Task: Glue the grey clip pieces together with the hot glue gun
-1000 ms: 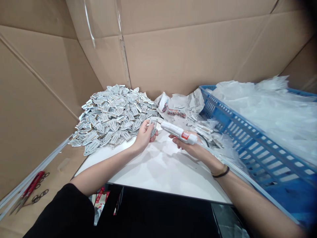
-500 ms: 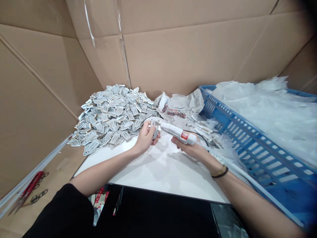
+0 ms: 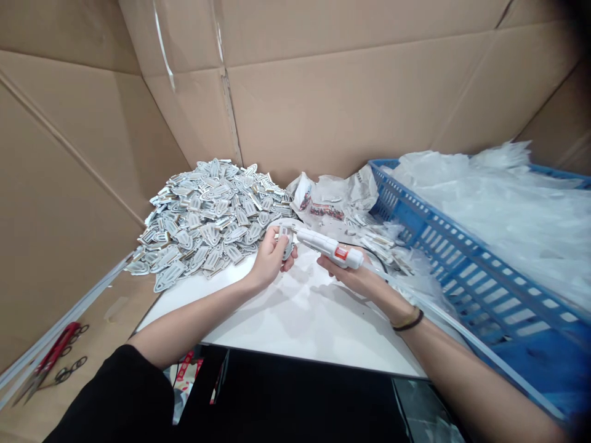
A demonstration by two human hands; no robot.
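My left hand (image 3: 272, 255) pinches a grey slotted plastic piece (image 3: 287, 237), holding it upright over the white table (image 3: 300, 320). My right hand (image 3: 351, 274) is wrapped round a white glue gun (image 3: 325, 244) with a red label. Its nozzle points left and is at the top edge of the piece; whether they touch is too small to tell. From the back of the gun a long white glue stick (image 3: 466, 335) runs along my right forearm. A pale round disc (image 3: 292, 221) lies partly hidden behind the piece.
A heap of similar grey pieces (image 3: 217, 215) fills the table's back left. Crumpled plastic wrapping (image 3: 364, 187) and several loose pieces (image 3: 383, 243) lie behind my right hand. A blue crate (image 3: 462, 246) of clear bags stands right. Red-handled scissors (image 3: 58, 347) lie left; cardboard walls (image 3: 346, 104) enclose the table.
The whole view has shifted very slightly. Both hands keep the same hold, with the glue gun's nozzle still at the top of the grey piece.
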